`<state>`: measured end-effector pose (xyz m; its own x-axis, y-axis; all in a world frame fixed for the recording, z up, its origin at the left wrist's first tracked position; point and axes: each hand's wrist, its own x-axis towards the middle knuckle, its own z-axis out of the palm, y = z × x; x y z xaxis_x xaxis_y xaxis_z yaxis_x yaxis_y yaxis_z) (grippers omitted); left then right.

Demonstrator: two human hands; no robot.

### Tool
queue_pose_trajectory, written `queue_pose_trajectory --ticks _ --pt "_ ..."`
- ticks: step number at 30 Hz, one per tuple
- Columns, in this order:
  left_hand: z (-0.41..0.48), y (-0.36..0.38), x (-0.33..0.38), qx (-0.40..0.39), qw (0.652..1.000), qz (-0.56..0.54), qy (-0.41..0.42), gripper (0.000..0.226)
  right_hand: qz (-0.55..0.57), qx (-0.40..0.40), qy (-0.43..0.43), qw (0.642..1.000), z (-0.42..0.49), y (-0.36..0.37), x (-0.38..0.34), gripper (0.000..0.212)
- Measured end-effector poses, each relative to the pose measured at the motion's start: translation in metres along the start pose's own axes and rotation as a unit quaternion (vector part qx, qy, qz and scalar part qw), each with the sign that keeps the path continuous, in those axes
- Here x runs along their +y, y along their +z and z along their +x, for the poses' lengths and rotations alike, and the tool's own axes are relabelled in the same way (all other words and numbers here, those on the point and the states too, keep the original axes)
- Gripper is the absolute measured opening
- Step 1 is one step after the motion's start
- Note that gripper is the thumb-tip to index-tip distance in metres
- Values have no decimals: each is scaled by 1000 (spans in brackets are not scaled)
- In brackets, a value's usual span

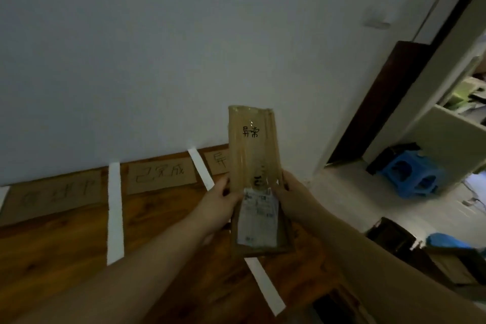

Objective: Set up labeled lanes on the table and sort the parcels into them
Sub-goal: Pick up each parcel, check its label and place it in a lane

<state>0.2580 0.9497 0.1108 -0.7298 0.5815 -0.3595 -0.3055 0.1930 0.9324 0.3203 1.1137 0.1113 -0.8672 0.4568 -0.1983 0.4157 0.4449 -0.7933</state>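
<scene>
Your left hand (pixel 219 202) and right hand (pixel 292 197) are gripping the parcel (pixel 253 155) at its sides, above the table (pixel 65 244).

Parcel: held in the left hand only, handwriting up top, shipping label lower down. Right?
No. The head view shows both hands on the parcel: left hand on its left edge, right hand on its right edge. Handwriting up top and shipping label lower down are correct.
</scene>
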Motion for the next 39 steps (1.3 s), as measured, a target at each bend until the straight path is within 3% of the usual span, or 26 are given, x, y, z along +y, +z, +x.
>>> queue_pose_trajectory --ticks 6,14,22,29,35,39 --pt "48 79 -22 90 995 -18 -38 48 22 -108 -25 994 61 -47 72 34" --pt "70 141 -39 124 985 -3 -122 43 55 -202 27 978 74 -85 125 37" --pt "103 140 -46 101 980 73 -153 47 79 -186 112 973 83 -70 153 41" --pt "115 139 -61 103 982 63 -147 49 80 -192 120 971 100 -60 165 42" --pt "131 130 -69 68 979 119 -148 59 81 -190 162 965 105 -51 179 39" --pt "139 131 -75 28 963 237 -128 73 68 -201 166 963 113 -63 186 18"
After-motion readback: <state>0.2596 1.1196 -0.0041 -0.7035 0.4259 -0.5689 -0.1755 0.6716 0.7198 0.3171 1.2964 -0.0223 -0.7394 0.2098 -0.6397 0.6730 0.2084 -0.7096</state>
